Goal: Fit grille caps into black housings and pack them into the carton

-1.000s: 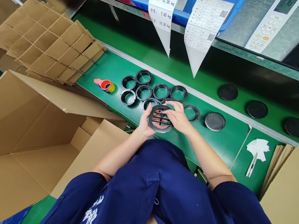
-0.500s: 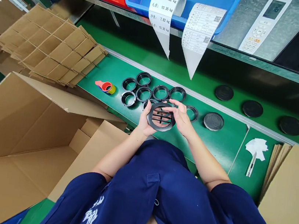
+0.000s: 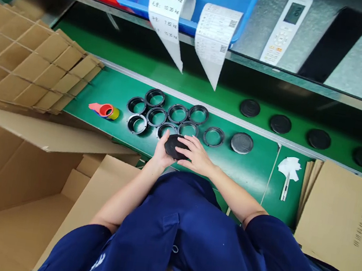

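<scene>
A black round air vent (image 3: 172, 145) is held low over the front of the bench, its upper face looking solid and dark. My left hand (image 3: 161, 153) is closed around its left side. Across the right side lie the fingers of my right hand (image 3: 197, 156), with the thumb at the near edge, gripping it too. Just beyond the hands stand several black open rings (image 3: 156, 117), one of them partly hidden behind my left fingers. A single black ring (image 3: 213, 137) sits apart to the right, beside a black round disc-faced part (image 3: 242, 143) on the bench.
Several black discs (image 3: 280, 124) line the back strip. A red and yellow tape-like roll (image 3: 105, 111) lies left of the rings. Cardboard dividers (image 3: 39, 66) and an open carton (image 3: 86, 212) are at left. A cutter (image 3: 285, 188) touches white paper at right. Printed label strips (image 3: 214, 46) hang from the shelf.
The vent's open slats showed before; now its face appears solid. My right hand has come down over it. The camera view has shifted right.
</scene>
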Demonstrator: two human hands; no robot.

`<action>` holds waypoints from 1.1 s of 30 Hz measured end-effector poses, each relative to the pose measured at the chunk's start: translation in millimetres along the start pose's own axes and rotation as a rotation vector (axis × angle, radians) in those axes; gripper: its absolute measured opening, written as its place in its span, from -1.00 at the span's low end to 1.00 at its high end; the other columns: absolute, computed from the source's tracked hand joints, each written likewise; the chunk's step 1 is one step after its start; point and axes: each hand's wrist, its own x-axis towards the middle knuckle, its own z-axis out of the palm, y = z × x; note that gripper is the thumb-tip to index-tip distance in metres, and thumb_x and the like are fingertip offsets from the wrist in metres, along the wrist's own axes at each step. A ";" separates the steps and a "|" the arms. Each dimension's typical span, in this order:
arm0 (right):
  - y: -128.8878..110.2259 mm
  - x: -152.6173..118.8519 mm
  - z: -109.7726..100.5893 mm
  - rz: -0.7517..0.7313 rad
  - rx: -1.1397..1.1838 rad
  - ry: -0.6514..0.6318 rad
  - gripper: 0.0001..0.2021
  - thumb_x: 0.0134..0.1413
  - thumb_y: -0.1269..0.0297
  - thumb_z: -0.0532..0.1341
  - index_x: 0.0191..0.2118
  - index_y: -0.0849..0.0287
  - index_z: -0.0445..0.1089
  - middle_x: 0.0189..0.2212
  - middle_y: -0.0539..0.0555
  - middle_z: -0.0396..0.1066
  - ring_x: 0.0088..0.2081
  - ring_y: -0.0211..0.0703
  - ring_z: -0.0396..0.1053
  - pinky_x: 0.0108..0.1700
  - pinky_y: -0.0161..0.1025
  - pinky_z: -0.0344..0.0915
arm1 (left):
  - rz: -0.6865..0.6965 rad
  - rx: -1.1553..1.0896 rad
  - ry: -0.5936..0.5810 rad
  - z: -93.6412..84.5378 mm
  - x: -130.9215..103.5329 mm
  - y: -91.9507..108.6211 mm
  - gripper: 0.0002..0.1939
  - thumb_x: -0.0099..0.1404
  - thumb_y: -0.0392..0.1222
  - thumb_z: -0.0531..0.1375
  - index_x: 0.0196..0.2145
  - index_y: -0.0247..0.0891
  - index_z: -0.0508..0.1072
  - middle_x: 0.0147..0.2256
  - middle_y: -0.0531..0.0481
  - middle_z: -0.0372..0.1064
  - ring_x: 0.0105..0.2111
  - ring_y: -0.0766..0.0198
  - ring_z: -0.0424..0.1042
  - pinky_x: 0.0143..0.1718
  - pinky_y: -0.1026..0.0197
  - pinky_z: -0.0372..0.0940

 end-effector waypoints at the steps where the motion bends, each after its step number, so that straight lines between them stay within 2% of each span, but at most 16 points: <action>1: 2.7 -1.1 1.5 0.038 -0.010 -0.014 -0.26 0.21 -0.26 0.20 0.35 0.08 0.24 0.42 0.24 0.02 0.45 0.19 -0.14 0.43 0.31 -0.13 | -0.022 0.029 -0.011 -1.0 4.1 -3.1 -0.46 0.43 0.22 0.07 -0.14 -0.35 0.55 -0.29 -0.20 0.57 -0.14 -0.05 0.57 -0.01 -0.04 0.45; 3: 7.7 -2.8 2.2 0.132 -0.015 -0.048 0.05 0.04 -0.35 0.29 0.47 0.18 -0.02 0.48 0.35 -0.22 0.48 0.28 -0.28 0.43 0.32 -0.14 | -0.055 0.075 -0.074 1.4 10.8 -11.8 -0.50 0.41 0.18 0.12 -0.05 -0.32 0.54 -0.21 -0.21 0.58 -0.06 -0.09 0.55 0.06 -0.06 0.42; 5: 11.1 -4.3 1.6 0.198 -0.003 -0.136 0.24 -0.07 -0.39 0.33 0.51 0.22 -0.22 0.49 0.40 -0.35 0.48 0.34 -0.35 0.42 0.34 -0.16 | -0.079 0.100 -0.119 7.5 16.2 -21.0 -0.48 0.41 0.19 0.13 0.05 -0.29 0.51 -0.13 -0.22 0.57 -0.02 -0.10 0.53 0.09 -0.08 0.40; 7: 13.5 -6.0 1.1 0.238 0.018 -0.215 0.27 -0.09 -0.38 0.34 0.52 0.16 -0.30 0.48 0.38 -0.35 0.47 0.37 -0.32 0.40 0.36 -0.11 | -0.103 0.105 -0.131 13.4 21.1 -27.7 -0.44 0.40 0.22 0.12 0.11 -0.28 0.47 -0.08 -0.23 0.55 0.00 -0.11 0.52 0.11 -0.10 0.38; 9: 18.3 -7.1 0.9 0.259 0.034 -0.230 0.28 -0.12 -0.34 0.39 0.52 0.09 -0.33 0.46 0.34 -0.24 0.44 0.37 -0.20 0.36 0.32 0.02 | -0.108 0.116 -0.115 16.1 26.1 -29.7 -0.39 0.39 0.28 0.11 0.12 -0.28 0.45 -0.06 -0.25 0.53 0.02 -0.12 0.50 0.12 -0.13 0.37; 11: 29.7 -7.0 0.4 0.321 -0.008 -0.180 0.27 -0.14 -0.25 0.43 0.52 0.08 -0.30 0.41 0.34 -0.10 0.36 0.34 -0.05 0.30 0.25 0.14 | -0.123 0.158 -0.096 14.5 30.7 -26.7 -0.33 0.36 0.36 0.08 0.14 -0.23 0.43 -0.04 -0.24 0.51 0.07 -0.14 0.46 0.14 -0.19 0.34; 13: 50.1 -6.0 -0.9 0.483 -0.150 -0.078 0.23 -0.13 -0.16 0.44 0.51 0.14 -0.24 0.36 0.38 -0.05 0.30 0.36 0.02 0.26 0.23 0.17 | -0.139 0.245 -0.044 9.8 34.5 -20.2 -0.32 0.34 0.40 0.08 0.17 -0.14 0.40 0.01 -0.23 0.48 0.15 -0.13 0.39 0.17 -0.28 0.27; 15: 77.3 -5.9 -2.6 0.678 -0.333 0.018 0.20 -0.10 -0.11 0.43 0.51 0.20 -0.22 0.35 0.43 -0.08 0.29 0.43 -0.02 0.25 0.26 0.14 | -0.132 0.343 0.034 3.1 37.0 -12.4 -0.40 0.36 0.32 0.12 0.16 -0.11 0.40 0.10 -0.24 0.43 0.24 -0.10 0.29 0.22 -0.31 0.20; 17: 105.1 -7.9 -2.9 0.778 -0.456 0.042 0.19 -0.09 -0.10 0.42 0.51 0.22 -0.22 0.37 0.46 -0.10 0.32 0.47 -0.06 0.26 0.28 0.08 | -0.112 0.391 0.106 -4.8 38.0 -5.7 -0.53 0.41 0.17 0.14 0.09 -0.19 0.44 0.18 -0.27 0.36 0.28 -0.05 0.24 0.26 -0.24 0.18; 20: 133.8 -13.0 1.0 0.766 -0.504 -0.030 0.19 -0.10 -0.11 0.45 0.50 0.22 -0.18 0.39 0.48 -0.09 0.34 0.48 -0.06 0.31 0.29 -0.01 | -0.123 0.373 0.162 -18.6 36.3 0.5 -0.65 0.46 0.01 0.11 -0.02 -0.29 0.49 0.22 -0.30 0.33 0.23 -0.01 0.32 0.23 -0.08 0.26; 22: 140.9 -14.4 4.2 0.736 -0.508 -0.077 0.15 -0.06 -0.14 0.42 0.50 0.23 -0.15 0.41 0.48 -0.11 0.38 0.47 -0.09 0.35 0.33 -0.13 | -0.124 0.356 0.201 -28.8 33.7 2.6 -0.69 0.47 -0.06 0.10 -0.05 -0.33 0.49 0.20 -0.30 0.36 0.16 0.03 0.41 0.18 -0.01 0.32; 25: 138.7 -9.6 4.0 0.703 -0.499 -0.054 -0.03 0.20 -0.16 0.22 0.49 0.32 -0.14 0.46 0.46 -0.22 0.46 0.38 -0.26 0.40 0.35 -0.35 | -0.119 0.329 0.256 -43.9 29.9 5.3 -0.72 0.47 -0.12 0.10 -0.06 -0.36 0.49 0.14 -0.32 0.42 0.05 0.08 0.50 0.09 0.06 0.40; 27: 134.3 -3.5 1.8 0.686 -0.485 0.042 -0.16 0.34 -0.10 0.07 0.50 0.35 -0.18 0.49 0.39 -0.31 0.49 0.25 -0.38 0.43 0.29 -0.44 | -0.121 0.313 0.289 -52.2 28.7 7.6 -0.72 0.47 -0.15 0.10 -0.04 -0.38 0.48 0.07 -0.31 0.47 -0.02 0.10 0.54 0.03 0.10 0.44; 29: 131.2 1.6 2.1 0.682 -0.460 0.119 -0.22 0.40 -0.04 -0.03 0.50 0.36 -0.22 0.50 0.32 -0.34 0.51 0.14 -0.42 0.46 0.22 -0.47 | -0.122 0.302 0.325 -56.9 29.0 10.5 -0.73 0.46 -0.20 0.11 0.00 -0.39 0.47 -0.01 -0.30 0.52 -0.08 0.13 0.57 -0.03 0.14 0.48; 31: 131.6 4.0 6.1 0.693 -0.415 0.094 -0.25 0.41 -0.01 -0.05 0.50 0.39 -0.21 0.50 0.32 -0.30 0.51 0.11 -0.39 0.47 0.19 -0.48 | -0.120 0.299 0.362 -56.9 30.8 13.8 -0.73 0.45 -0.25 0.10 0.03 -0.41 0.45 -0.08 -0.27 0.55 -0.14 0.15 0.59 -0.10 0.17 0.51; 33: 137.5 5.0 9.2 0.707 -0.360 0.010 -0.25 0.40 0.01 -0.03 0.48 0.42 -0.16 0.49 0.34 -0.26 0.51 0.10 -0.36 0.47 0.20 -0.45 | -0.125 0.290 0.384 -52.7 33.6 16.9 -0.70 0.45 -0.30 0.09 0.07 -0.42 0.43 -0.12 -0.25 0.56 -0.17 0.15 0.60 -0.14 0.18 0.53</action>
